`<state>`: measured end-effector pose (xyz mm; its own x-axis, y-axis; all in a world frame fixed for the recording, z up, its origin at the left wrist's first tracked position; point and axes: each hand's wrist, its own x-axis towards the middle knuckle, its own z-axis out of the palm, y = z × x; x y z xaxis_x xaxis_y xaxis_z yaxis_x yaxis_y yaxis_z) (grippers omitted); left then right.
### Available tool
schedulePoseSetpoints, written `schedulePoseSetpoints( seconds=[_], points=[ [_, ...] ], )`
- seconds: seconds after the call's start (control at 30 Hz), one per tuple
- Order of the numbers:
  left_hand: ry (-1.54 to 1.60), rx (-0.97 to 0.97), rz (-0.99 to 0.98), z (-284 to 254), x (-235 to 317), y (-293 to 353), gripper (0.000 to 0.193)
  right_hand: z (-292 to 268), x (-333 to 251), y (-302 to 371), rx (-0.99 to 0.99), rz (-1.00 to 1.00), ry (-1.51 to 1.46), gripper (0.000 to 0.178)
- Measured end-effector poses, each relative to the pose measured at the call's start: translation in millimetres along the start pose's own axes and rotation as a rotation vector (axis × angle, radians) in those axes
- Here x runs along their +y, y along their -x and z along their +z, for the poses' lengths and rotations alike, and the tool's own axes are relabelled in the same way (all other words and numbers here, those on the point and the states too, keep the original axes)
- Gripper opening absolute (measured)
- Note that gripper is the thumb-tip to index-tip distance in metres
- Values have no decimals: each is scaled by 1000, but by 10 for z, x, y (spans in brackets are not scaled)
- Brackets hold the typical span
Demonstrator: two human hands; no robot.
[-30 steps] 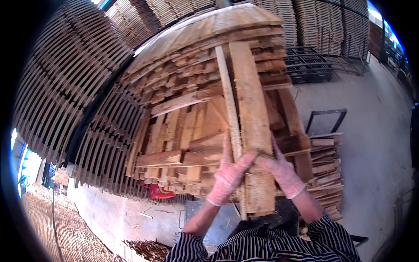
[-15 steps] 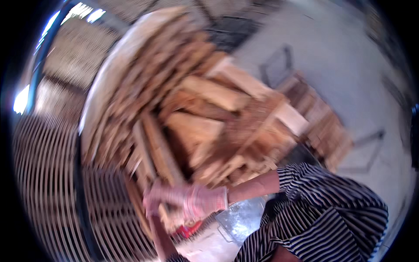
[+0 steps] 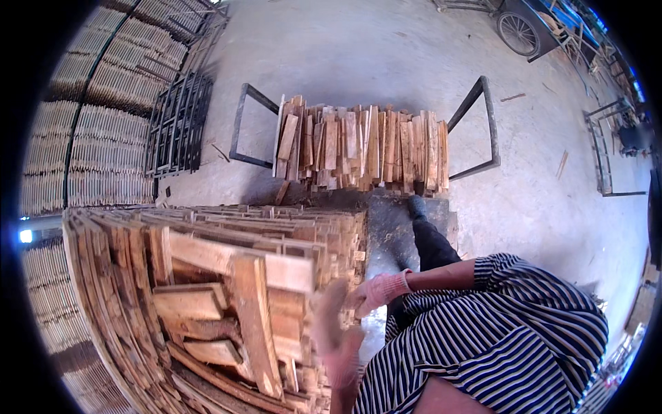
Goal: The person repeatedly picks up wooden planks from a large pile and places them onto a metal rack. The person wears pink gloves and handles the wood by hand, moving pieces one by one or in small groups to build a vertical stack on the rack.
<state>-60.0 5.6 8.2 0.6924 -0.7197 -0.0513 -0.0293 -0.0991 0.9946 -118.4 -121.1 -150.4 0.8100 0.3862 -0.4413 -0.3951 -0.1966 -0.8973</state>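
Both my hands wear pinkish knitted gloves and are near the right side of a large stack of wood strips (image 3: 227,262). My left hand (image 3: 338,341) rises from the lower edge, smeared by motion, fingers stretched upward and thumb apart, beside the stack's near right corner. My right hand (image 3: 379,291) comes in from the right, fingers pointing left toward the left hand and a little apart. No piece of wood shows in either hand. On top of the stack, a long plank (image 3: 254,317) and shorter blocks (image 3: 189,303) lie loosely crossed.
Ahead, a black metal rack (image 3: 483,124) with upright end frames holds a row of wood strips (image 3: 362,148). Tall stacks of slats (image 3: 110,152) line the left. Black metal frames (image 3: 183,124) lean beside them. A wheeled cart (image 3: 520,34) stands far right on the concrete floor (image 3: 345,48).
The view has swung right, bringing the rack and floor ahead of me. My hands, earlier close together over the stack's near edge, are now off its right side.
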Motion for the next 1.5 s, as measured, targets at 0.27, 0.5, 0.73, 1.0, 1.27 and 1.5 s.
schedulePoseSetpoints(
  seconds=[0.27, 0.5, 0.73, 1.0, 1.27, 1.5],
  points=[
    [659, 217, -703, 1220, -3089, -1758, 48, -1534, 1566, 283, 388, 328, -220, 64],
    [177, 293, -1163, 814, -5130, -3128, 93, -2422, 3316, -18, 476, 461, -351, 79],
    [-172, 177, -932, -107, -7074, -4574, 106, -3190, 5023, -1184, 619, 462, -392, 89],
    [-362, 83, -869, -521, -9117, -5522, 102, -4350, 6602, -2989, 919, 501, -231, 117],
    [69, 273, -864, -454, -9294, -5250, 92, -4987, 6077, -4402, 1033, 672, -478, 144],
    [-50, 138, -709, 1101, -8956, -4111, 74, -4802, 6187, -4001, 950, 258, -1088, 147]
  ],
)
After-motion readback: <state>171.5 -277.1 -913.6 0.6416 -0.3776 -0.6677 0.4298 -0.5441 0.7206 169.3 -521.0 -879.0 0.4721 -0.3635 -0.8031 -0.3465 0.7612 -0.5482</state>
